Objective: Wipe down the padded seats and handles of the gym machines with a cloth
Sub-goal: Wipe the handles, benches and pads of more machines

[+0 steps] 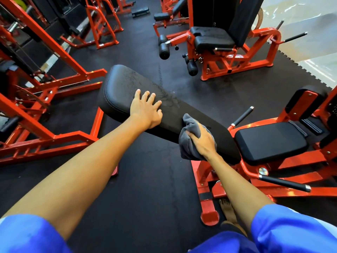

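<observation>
Nearest the camera, blue sleeves [295,229] cover both upper arms, and a bare foot [230,212] rests on the black rubber floor [149,189] beside the red machine base [207,198]. The right hand [203,141] is closed around a bunched grey cloth [189,141], pressing it onto the near end of the long black backrest pad [138,88]. The cloth sits under and to the left of the hand, overhanging the pad's near edge. The left hand [145,110] lies flat on the pad's middle, fingers spread, apart from the cloth. Faint marks beyond the left hand may be moisture. To the right, the black seat pad [269,143] adjoins the backrest. Farther off stands a leg-extension machine [215,39].
</observation>
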The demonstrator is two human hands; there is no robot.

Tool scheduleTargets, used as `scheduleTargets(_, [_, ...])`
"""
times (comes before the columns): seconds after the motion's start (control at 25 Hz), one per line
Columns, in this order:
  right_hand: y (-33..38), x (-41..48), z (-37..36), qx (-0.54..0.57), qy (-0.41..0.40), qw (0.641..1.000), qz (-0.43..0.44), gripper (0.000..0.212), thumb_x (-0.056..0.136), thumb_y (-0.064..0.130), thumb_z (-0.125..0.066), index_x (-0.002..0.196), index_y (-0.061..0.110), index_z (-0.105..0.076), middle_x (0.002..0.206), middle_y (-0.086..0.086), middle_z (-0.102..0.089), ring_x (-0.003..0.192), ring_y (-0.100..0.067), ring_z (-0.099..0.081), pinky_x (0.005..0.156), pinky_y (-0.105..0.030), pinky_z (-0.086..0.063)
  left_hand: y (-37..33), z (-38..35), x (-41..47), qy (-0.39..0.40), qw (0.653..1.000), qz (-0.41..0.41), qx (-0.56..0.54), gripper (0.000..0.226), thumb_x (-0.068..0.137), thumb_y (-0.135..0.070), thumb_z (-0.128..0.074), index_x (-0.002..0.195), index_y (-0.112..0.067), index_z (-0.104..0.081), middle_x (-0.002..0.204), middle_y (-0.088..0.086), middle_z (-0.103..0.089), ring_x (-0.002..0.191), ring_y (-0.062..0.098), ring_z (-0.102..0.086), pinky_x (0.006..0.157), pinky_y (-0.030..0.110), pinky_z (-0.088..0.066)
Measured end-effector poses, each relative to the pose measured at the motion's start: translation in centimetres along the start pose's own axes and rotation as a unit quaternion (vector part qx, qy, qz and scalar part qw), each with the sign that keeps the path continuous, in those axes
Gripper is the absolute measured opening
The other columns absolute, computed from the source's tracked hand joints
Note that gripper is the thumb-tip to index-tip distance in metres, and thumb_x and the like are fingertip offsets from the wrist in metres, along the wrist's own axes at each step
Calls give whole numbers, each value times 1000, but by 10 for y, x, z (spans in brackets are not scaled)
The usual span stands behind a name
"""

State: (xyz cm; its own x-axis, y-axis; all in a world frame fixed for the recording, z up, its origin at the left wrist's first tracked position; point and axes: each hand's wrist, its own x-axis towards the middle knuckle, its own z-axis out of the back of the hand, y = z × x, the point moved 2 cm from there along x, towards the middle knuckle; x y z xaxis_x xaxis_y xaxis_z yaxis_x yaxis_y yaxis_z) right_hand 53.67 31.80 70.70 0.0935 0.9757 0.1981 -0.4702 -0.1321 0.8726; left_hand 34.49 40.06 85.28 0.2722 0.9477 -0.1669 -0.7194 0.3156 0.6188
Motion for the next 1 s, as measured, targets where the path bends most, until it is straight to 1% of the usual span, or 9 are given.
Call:
scheduleTargets(0.08, [9,13,-10,25,-3,1000,-17,44,97,50,-54,137,34,-61,142,13,-60,135,-2,-48,119,-31,-34,0,0,2,6,1000,4,-1,61,105,-48,-6,163,-31,-6,171,5,0,158,29,3,124,57,8])
scheduleTargets(0.24, [55,35,-22,2,14,997,73,41,99,45,-57,137,29,-62,139,22,-53,125,19,-36,111,-7,-23,0,0,6,7,1000,10,-15,61,105,-48,-7,163,-30,-3,171,4,1,158,26,5,124,56,9])
scheduleTargets(0.48, [22,16,-16,37,23,993,106,36,99,36,-58,135,29,-62,138,23,-56,133,6,-45,116,-27,-34,1,-1,8,1,999,38,-26,62,105,-46,-10,163,-25,-6,171,7,2,158,26,5,125,53,10])
scheduleTargets(0.56, [20,29,-10,31,52,995,81,19,102,22,-54,118,26,-65,111,27,-60,108,8,-52,107,-19,-37,1,1,10,1,998,47,-34,63,105,-46,-10,163,-23,-6,171,8,3,158,26,6,125,54,10])
scheduleTargets(0.64, [30,65,-12,1,89,995,47,10,102,29,-46,97,30,-55,86,15,-52,81,-3,-47,96,-36,-51,1,0,11,2,998,59,-36,63,105,-45,-11,164,-22,-6,171,8,3,158,26,6,125,53,9])
scheduleTargets(0.68, [31,87,-16,-21,96,994,38,10,100,38,-43,96,37,-52,88,18,-54,83,-5,-50,94,-47,-52,1,0,12,3,997,64,-37,63,105,-45,-11,164,-22,-7,171,8,3,158,26,6,125,53,9])
scheduleTargets(0.8, [34,138,-33,-64,140,988,11,25,96,54,-39,115,46,-52,119,12,-62,113,-17,-57,104,-51,-45,-2,1,16,3,996,81,-43,62,106,-44,-12,164,-22,-7,171,7,3,158,25,5,125,53,10])
scheduleTargets(0.92, [52,123,-39,-56,140,986,73,23,97,59,-42,110,41,-49,117,11,-58,115,-13,-53,108,-42,-41,1,2,25,3,994,101,-43,61,106,-43,-11,164,-22,-6,171,7,4,158,26,7,124,55,12])
scheduleTargets(1.0, [39,101,-33,-28,147,984,101,42,100,60,-41,129,32,-53,138,8,-54,133,-9,-46,117,-33,-32,2,2,31,3,993,112,-44,61,106,-43,-10,164,-22,-6,171,7,4,158,26,7,124,55,12])
